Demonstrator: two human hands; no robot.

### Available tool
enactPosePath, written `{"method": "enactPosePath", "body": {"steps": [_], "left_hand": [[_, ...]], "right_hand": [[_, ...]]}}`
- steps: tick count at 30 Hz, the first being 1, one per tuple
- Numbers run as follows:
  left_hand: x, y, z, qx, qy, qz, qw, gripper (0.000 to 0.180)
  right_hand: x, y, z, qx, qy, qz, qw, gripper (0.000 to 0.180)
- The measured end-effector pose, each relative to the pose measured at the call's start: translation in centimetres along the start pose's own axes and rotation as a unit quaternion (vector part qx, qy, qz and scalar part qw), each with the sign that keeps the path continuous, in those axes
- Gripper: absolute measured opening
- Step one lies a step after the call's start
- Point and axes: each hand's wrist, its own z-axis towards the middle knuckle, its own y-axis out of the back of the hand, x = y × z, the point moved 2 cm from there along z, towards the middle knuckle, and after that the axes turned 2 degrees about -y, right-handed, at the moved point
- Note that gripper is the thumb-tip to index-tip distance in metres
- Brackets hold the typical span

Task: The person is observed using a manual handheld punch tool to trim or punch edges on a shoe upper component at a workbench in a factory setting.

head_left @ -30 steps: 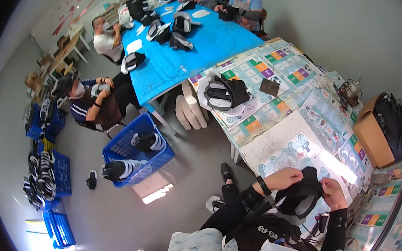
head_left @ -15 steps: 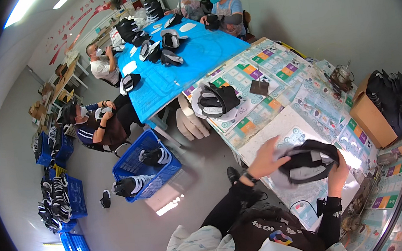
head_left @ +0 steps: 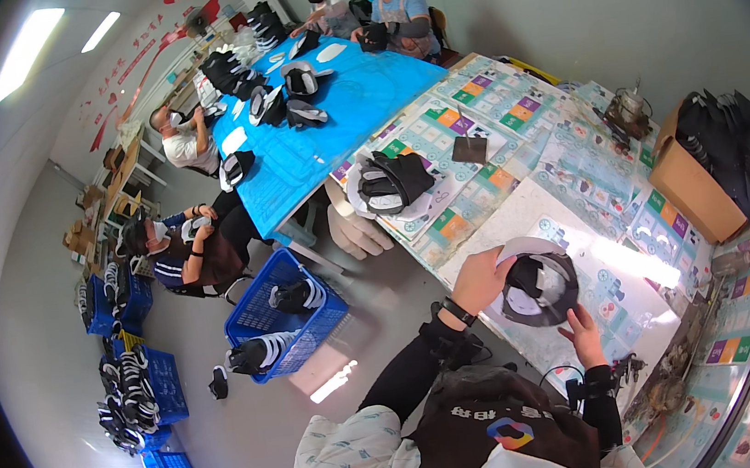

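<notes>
The black-grey upper (head_left: pixel 554 280) has turned; the left hand (head_left: pixel 478 282) grips its rim, the right hand (head_left: pixel 585 339) supports loosely, fingers parted. Probably light, pliable: hold by rim.

Shoe upper (head_left: pixel 530 298) btwn L hand (head_left: pixel 480 281) & R hand (head_left: pixel 583 340), above table (head_left: pixel 461 244), carton (head_left: pixel 691 198) to R, crate (head_left: pixel 312 345) to L

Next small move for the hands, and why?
Probably close the right hand gently on the lower-right edge of the black-and-grey piece: that hand is open at the edge, while the left hand grips the left side, so a second hold might steady it.
</notes>
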Motion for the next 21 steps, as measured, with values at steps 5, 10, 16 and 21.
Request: {"method": "enactPosePath", "body": {"steps": [5, 10, 16, 21], "left_hand": [[-1.6, -1.4, 1.6, 0.041, -0.076, 0.106, 0.991, 0.022], [-0.4, -7.7, 2.1, 0.078, -0.104, 0.179, 0.975, 0.016], [-0.9, -10.9, 2.4, 0.136, -0.145, 0.229, 0.953, 0.016], [-0.7, -12.4, 4.9, 0.146, -0.196, 0.231, 0.941, 0.012]], "right_hand": [[-9.0, 15.5, 2.2, -0.235, 0.074, -0.614, 0.75, 0.073], [-14.1, 19.7, -0.8, -0.339, -0.019, -0.638, 0.691, 0.075], [-14.0, 21.8, -3.5, -0.359, -0.001, -0.598, 0.716, 0.095], [-16.5, 24.0, -0.7, -0.39, 0.091, -0.615, 0.679, 0.056]]}}
